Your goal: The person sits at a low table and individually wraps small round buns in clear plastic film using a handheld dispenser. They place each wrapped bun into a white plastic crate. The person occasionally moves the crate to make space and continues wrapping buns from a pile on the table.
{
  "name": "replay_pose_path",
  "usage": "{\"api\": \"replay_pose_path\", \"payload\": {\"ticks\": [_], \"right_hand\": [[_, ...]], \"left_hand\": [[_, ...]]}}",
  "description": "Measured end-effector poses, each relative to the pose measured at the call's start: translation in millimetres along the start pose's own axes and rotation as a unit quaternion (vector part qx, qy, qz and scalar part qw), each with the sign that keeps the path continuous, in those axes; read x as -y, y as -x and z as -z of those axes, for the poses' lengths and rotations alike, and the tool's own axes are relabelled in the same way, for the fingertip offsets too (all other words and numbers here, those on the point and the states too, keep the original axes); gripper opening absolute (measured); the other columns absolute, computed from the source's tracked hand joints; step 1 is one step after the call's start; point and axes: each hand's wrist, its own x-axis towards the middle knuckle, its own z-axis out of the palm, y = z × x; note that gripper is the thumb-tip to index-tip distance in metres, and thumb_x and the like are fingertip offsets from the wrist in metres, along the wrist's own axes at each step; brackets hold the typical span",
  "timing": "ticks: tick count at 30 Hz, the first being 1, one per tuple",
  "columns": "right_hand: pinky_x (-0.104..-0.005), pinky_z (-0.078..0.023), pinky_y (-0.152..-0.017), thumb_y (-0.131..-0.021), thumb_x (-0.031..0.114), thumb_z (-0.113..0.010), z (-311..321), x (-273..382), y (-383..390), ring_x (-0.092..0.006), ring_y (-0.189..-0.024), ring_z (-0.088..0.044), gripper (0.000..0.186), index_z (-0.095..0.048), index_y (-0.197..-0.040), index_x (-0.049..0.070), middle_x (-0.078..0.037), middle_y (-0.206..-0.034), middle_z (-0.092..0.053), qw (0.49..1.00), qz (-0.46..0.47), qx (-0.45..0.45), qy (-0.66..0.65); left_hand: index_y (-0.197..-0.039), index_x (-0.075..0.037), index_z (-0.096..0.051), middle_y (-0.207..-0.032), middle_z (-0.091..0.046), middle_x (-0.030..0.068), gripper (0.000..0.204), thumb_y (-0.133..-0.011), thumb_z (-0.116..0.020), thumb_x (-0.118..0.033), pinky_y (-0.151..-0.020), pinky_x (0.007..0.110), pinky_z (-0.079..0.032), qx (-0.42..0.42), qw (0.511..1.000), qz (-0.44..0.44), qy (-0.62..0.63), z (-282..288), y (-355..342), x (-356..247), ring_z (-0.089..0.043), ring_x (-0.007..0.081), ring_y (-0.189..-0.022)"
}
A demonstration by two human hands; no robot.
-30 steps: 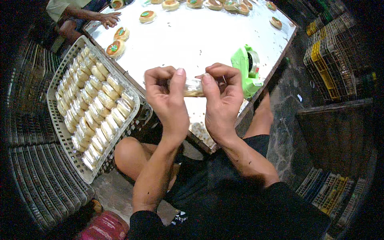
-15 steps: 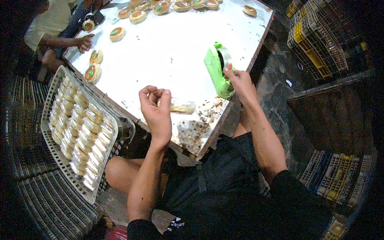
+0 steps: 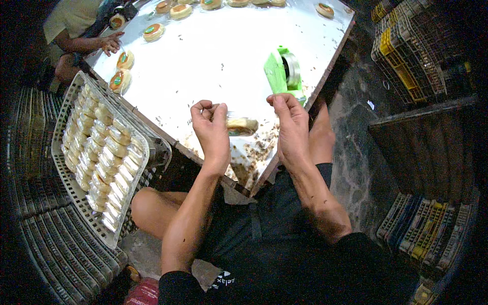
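Observation:
My left hand (image 3: pixel 210 136) is closed in a pinch on the clear bag of a wrapped bun (image 3: pixel 242 126), which hangs over the near end of the white table (image 3: pixel 195 76). My right hand (image 3: pixel 292 126) is closed, thumb against forefinger, to the right of the bun and just in front of a green tape dispenser (image 3: pixel 277 76) with a roll of tape. I cannot make out what those fingertips hold. Wrapped buns (image 3: pixel 152 31) lie along the table's left and far edges.
A crate (image 3: pixel 141 159) packed with wrapped buns stands on the left, beside stacked grey crates (image 3: pixel 61 244). More crates (image 3: pixel 406 66) and a dark board (image 3: pixel 417 157) are on the right. A co-worker's hand (image 3: pixel 111 44) is at the table's far left.
My hands held the bun together a second ago; then my right hand went up to the tape dispenser. It has since come down and leftward toward the bun, which my left hand still holds.

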Motion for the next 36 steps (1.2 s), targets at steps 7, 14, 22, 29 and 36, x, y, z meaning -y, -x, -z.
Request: {"api": "replay_pose_path", "payload": {"ticks": [7,14,22,29,36], "right_hand": [[-0.0288,-0.045,-0.089,-0.091,0.021,-0.064,49,-38,50,-0.0158,-0.103,-0.057,0.029,-0.062,-0.107,-0.004,-0.009,-0.102,-0.065,0.964,-0.209,-0.015,-0.162],[-0.0303,-0.044,-0.091,-0.088,0.019,-0.066,90,7,52,-0.0196,-0.109,-0.055,0.023,-0.067,-0.099,-0.002,-0.012,-0.118,-0.06,0.983,-0.179,0.024,0.043],[-0.0305,-0.048,-0.088,-0.088,0.01,-0.062,59,1,22,-0.0198,-0.098,-0.056,0.017,-0.063,-0.102,0.001,-0.009,-0.112,-0.056,0.994,0.045,-0.004,0.104],[-0.0321,-0.049,-0.086,-0.091,0.013,-0.054,82,6,24,-0.0204,-0.102,-0.057,0.037,-0.043,-0.125,0.004,-0.013,-0.115,-0.056,0.886,-0.359,0.226,-0.187],[-0.0346,-0.048,-0.087,-0.089,0.014,-0.056,50,20,-38,-0.0214,-0.102,-0.059,0.031,-0.054,-0.117,0.0,-0.017,-0.11,-0.061,0.994,-0.036,0.034,0.095]], "left_hand": [[-0.107,0.003,-0.042,-0.092,-0.056,0.0114,0.03,-0.087,-0.06,-0.01,-0.079,0.03,-0.045,0.021,0.993,-0.051,-0.102,7,-8,13,-0.054,0.0153,-0.086],[-0.105,0.002,-0.044,-0.086,-0.056,0.0097,0.027,-0.086,-0.061,-0.007,-0.069,0.027,-0.044,0.081,0.991,-0.025,-0.107,-22,7,29,-0.053,0.0132,-0.079],[-0.103,-0.001,-0.043,-0.089,-0.054,0.0074,0.025,-0.085,-0.059,0.001,-0.07,0.025,-0.046,0.152,0.98,-0.052,-0.12,-76,47,4,-0.053,0.0119,-0.08],[-0.096,-0.004,-0.046,-0.092,-0.057,0.0072,0.016,-0.086,-0.058,-0.002,-0.077,0.027,-0.047,0.211,0.977,0.016,-0.018,-61,33,0,-0.055,0.0122,-0.084],[-0.123,0.006,-0.047,-0.11,-0.061,0.0124,0.049,-0.085,-0.07,-0.016,-0.084,0.031,-0.05,0.196,0.976,0.088,0.023,-51,-26,24,-0.06,0.0172,-0.099]]}}
